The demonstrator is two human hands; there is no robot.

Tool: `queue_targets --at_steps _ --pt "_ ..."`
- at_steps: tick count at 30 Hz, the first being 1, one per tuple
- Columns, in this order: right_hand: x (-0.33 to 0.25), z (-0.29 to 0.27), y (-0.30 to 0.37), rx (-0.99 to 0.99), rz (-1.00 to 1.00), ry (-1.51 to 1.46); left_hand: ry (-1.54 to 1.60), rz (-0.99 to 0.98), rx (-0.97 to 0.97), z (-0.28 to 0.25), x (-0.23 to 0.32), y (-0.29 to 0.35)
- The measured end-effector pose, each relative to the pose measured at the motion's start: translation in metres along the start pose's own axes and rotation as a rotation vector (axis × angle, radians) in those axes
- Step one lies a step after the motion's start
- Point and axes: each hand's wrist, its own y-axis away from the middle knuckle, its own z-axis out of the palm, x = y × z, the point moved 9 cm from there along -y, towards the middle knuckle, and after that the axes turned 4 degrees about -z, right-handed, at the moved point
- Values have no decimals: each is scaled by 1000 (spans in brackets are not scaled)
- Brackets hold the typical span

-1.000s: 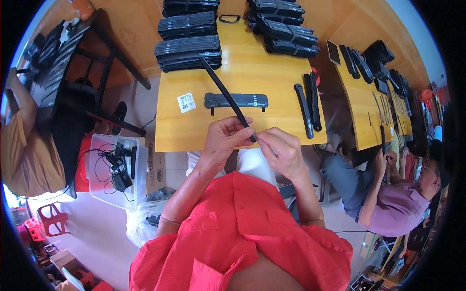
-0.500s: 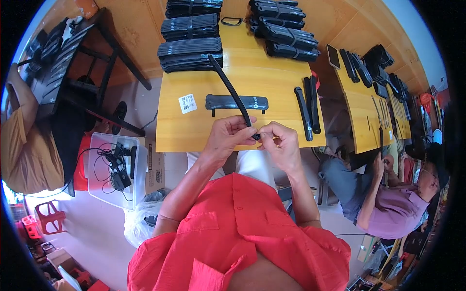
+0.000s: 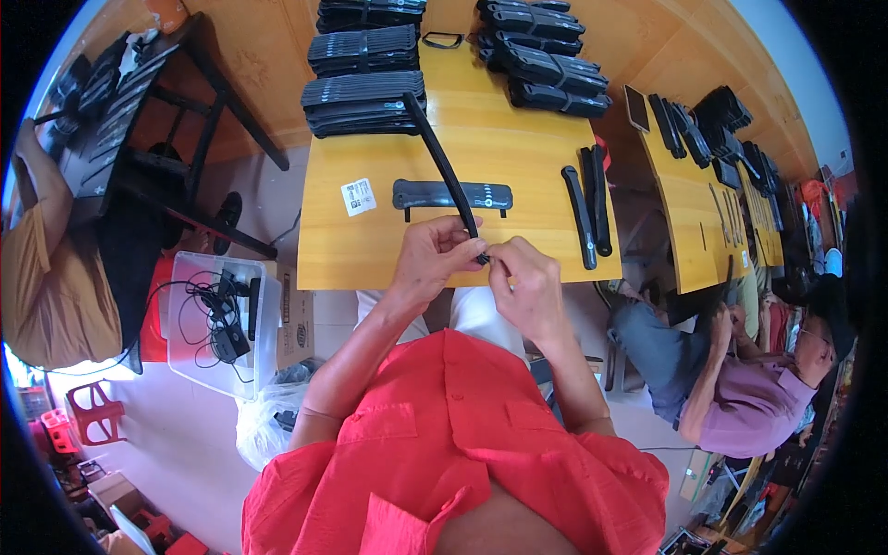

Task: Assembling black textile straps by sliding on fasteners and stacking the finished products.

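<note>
A long, slim black strip (image 3: 438, 159) slants up and leftward over the table, its far end above the stacked black pieces. My left hand (image 3: 424, 264) grips it near its lower end, thumb and fingers closed. Right beside it, my right hand (image 3: 529, 285) pinches at the strip's bottom tip; the fingers cover most of that end. Beyond my hands lies a flat black panel (image 3: 435, 194) with pale markings and two short tabs on its near side, partly crossed by the strip. Three narrow black pieces (image 3: 579, 217) lie at the table's right side.
Bundled black pieces (image 3: 363, 51) and more bundles (image 3: 555, 69) stack at the back of the yellow table (image 3: 342, 250). A white label (image 3: 358, 197) lies at left. A clear bin (image 3: 190, 361) with cables stands lower left. One person (image 3: 749, 398) works at right, another (image 3: 55, 287) at left.
My right hand has shifted slightly left and its fingers have closed in on the strip's tip. The strip's upper end has moved a little right and up.
</note>
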Motion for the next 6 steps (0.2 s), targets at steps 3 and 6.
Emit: queue_targets --at_steps 3,6 --pt "21 5 3 37 149 -165 -17 10 1 -1 5 -2" --pt "43 10 16 98 351 -394 -663 -57 120 -3 13 2"
